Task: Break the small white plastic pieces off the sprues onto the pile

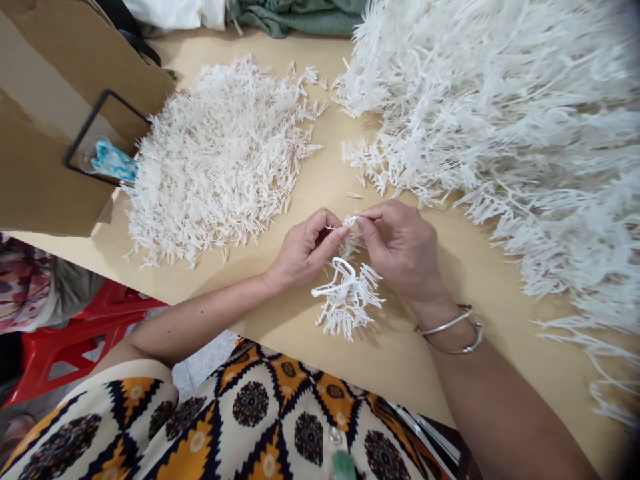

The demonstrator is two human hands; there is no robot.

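Between my two hands, at the middle of the view, is a white bristly plastic sprig (pixel 350 221). My left hand (pixel 307 250) pinches its left end between thumb and index finger. My right hand (pixel 403 247), with silver bangles on the wrist, pinches the right end with thumb and fingertip. Just below the fingers hangs or lies a branched white piece (pixel 350 300) with a thick curved stem; whether it joins the pinched sprig I cannot tell. A pile of small white sprigs (pixel 220 160) lies to the left, and a larger heap of long white branches (pixel 500 120) covers the right side.
A cardboard box (pixel 60 120) stands at the far left, with a black wire frame (pixel 83 137) and a blue-and-white item (pixel 113 160) by it. Green cloth (pixel 300 15) lies at the table's back. Red stools (pixel 75 340) and part of another person's clothing show at lower left.
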